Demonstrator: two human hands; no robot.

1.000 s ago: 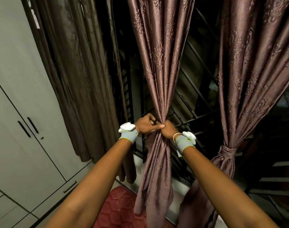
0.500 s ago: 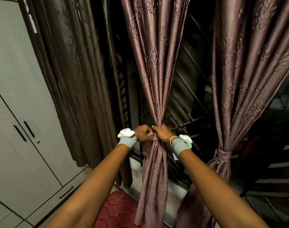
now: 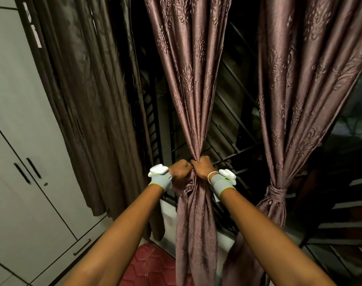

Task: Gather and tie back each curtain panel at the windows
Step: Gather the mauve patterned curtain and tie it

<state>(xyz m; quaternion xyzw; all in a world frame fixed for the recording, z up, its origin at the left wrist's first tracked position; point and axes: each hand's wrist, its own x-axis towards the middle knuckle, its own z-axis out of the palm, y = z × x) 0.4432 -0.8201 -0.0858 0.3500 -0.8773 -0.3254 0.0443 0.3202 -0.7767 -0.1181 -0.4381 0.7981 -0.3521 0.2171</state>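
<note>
Cupboard, far left. Dark curtain, loose. My left hand and right hand, knuckles touching, both fisted tight round the centre curtain panel at its gathered waist. Right curtain panel, tied.

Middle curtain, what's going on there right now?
A person has the middle curtain bunched at its waist, left hand and right hand both gripping it close together, apparently tying it. No finished tie shows there yet. The right curtain is already tied back with a band. The left curtain hangs loose beside the wardrobe.
</note>
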